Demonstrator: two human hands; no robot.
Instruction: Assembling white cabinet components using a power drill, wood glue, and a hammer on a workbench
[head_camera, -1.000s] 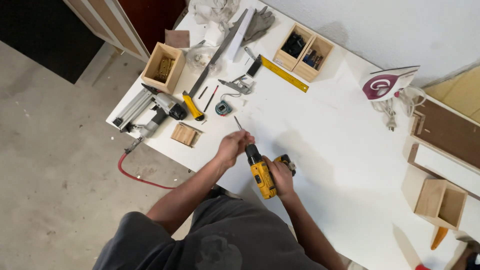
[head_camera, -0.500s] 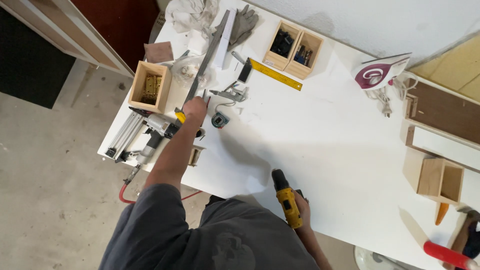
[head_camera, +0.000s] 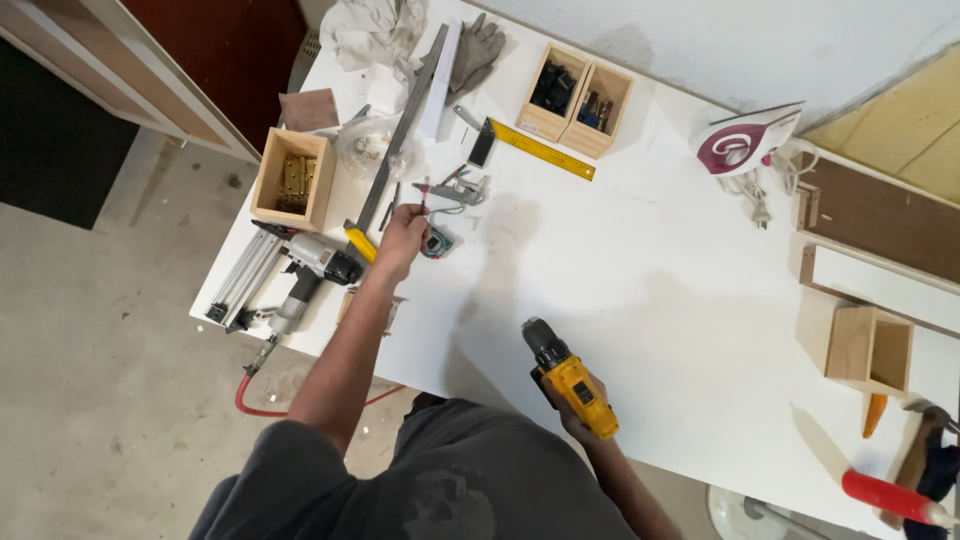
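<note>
Head view. The white tabletop (head_camera: 650, 270) carries all items noted.

The left hand (head_camera: 403, 240) reaches out toward the left edge, its fingers pinched around a thin red-tipped pencil (head_camera: 424, 196) held nearly upright above the surface. Just right of that hand lies a small tape measure (head_camera: 438, 242); just left of it lies a hand saw (head_camera: 392, 150) with a yellow handle, its blade running toward the far edge. A metal clamp (head_camera: 462, 186) sits just beyond the pencil.

The right hand (head_camera: 580, 415) is at the near edge, fingers clenched around the grip of a yellow cordless drill (head_camera: 565, 375). The drill's black chuck points toward the middle of the tabletop. Whether the drill rests on the surface or is held just clear of it cannot be told.

Along the left edge sit a nail gun (head_camera: 300, 270) and an open wooden box (head_camera: 292, 178) holding brass hardware. Near the far edge stand a two-compartment wooden box (head_camera: 575, 98), a yellow ruler (head_camera: 545, 152) and a grey glove (head_camera: 474, 55). A clothes iron (head_camera: 745, 140) stands toward the far right corner.
</note>
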